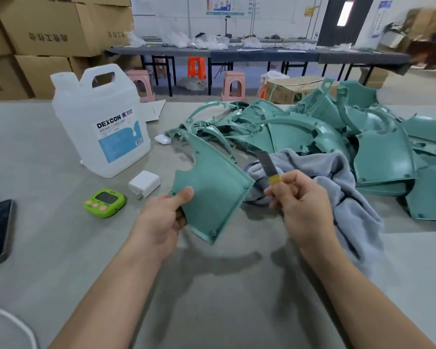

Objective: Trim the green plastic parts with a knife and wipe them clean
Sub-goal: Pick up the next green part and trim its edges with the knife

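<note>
Left hand (166, 215) grips one green part (212, 190) by its near corner, lifted off the counter (61, 248) just left of the grey cloth (337, 187); right hand (302, 205) fingers (277, 195) pinch the knife (267, 165) — blade up. Steady the part, then draw the blade lightly along its edge — away from the gripping hand.

The light was bright and even; the green part (212, 187) threw soft shadows (several overlapping) on the table (48, 248), lines bowed toward the edges, and the far boxes (425, 18) were blurred.
</note>
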Motion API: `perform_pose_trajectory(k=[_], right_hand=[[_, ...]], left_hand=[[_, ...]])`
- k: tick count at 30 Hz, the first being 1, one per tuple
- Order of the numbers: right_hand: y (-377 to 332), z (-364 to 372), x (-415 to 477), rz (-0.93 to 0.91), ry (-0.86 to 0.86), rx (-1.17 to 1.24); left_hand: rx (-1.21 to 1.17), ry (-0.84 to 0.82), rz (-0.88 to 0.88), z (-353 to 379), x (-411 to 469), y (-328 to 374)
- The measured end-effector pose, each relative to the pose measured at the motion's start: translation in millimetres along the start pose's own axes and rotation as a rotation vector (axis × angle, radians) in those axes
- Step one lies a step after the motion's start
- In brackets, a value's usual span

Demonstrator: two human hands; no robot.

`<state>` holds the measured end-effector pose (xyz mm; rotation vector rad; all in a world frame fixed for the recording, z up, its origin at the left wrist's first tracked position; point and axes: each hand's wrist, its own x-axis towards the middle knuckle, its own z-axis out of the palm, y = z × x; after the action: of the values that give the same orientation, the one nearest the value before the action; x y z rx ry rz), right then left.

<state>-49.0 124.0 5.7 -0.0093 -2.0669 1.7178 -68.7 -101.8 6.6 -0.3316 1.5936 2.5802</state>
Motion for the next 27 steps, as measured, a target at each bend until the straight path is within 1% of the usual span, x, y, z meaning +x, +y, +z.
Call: perform_pose_trajectory(k=[4,7,12,16,22,27], right_hand=[[6.2,8.1,-9.4,-0.077,-0.003,-0.215],[9.8,9.6,-8.5,-0.104,0.009,-0.332],[12.1,13.1,-11.2,-0.123,0.007,-0.353],[8.9,15.0,-19.5,-0.206,-0.029,-0.355],[4.6,14.3,-31.6,-0.280,-0.187,-0.387],[-1.8,12.1,-33.6,-0.285,-0.395,-0.374]], left_hand=[[-0.168,0.053,-0.060,-0.1,1.5,3.9],[-0.227,0.058,-0.079,0.4,0.2,5.5],[-0.259,0.081,-0.103,3.0,-2.8,7.3],[-0.276,0.098,-0.110,3.8,-3.0,7.6],[-0.267,0.115,-0.133,1.1,-1.0,9.0],[-0.255,0.096,-0.133,-1.7,-1.0,12.4]])
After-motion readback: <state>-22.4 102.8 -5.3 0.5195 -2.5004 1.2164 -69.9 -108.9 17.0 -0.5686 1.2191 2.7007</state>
